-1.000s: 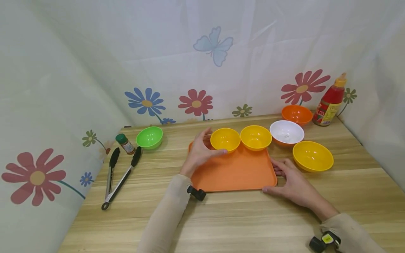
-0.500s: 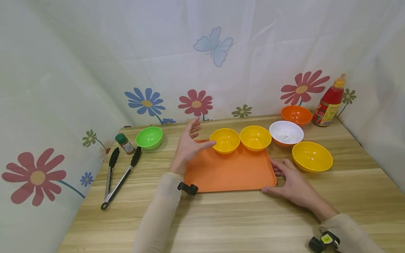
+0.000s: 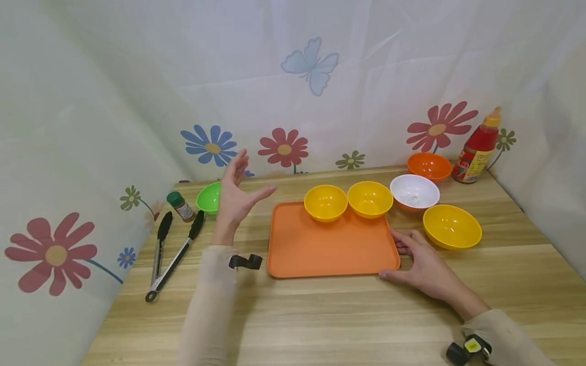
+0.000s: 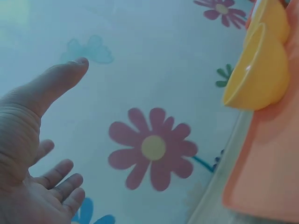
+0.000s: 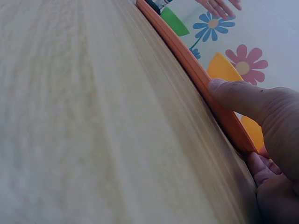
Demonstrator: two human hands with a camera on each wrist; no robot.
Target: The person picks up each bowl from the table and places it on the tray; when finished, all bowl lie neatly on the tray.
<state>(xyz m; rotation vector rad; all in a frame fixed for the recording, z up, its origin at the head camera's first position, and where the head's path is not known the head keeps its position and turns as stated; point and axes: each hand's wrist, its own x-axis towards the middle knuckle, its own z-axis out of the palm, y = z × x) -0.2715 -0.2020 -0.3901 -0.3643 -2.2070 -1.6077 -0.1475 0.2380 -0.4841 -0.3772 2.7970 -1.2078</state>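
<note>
Our right hand [image 3: 423,267] pinches the near right corner of the orange tray [image 3: 329,251], the thumb against the near side and the fingers against the right side. In the right wrist view we cannot quite tell whether the fingertips reach beneath the rim. The relation that counts most, we judge, is this one: the tray lies wholly to the left of that grip, flat on the table [image 3: 339,315], its long axis running left to right across us. The right hand is the nearer, being in contact.

Our left hand [image 3: 233,203] holds nothing; its fingers are straight and its thumb stands apart, raised beyond the tray's left end. From there the tray lies to the right.

Two bowls stand side by side along the tray's far edge, a left yellow bowl [image 3: 325,204] and a right yellow bowl [image 3: 370,201]. Further out, left of the tray and partly hidden by our left hand, is a green bowl [image 3: 208,199]; tongs [image 3: 174,262] lie nearer us.
</note>
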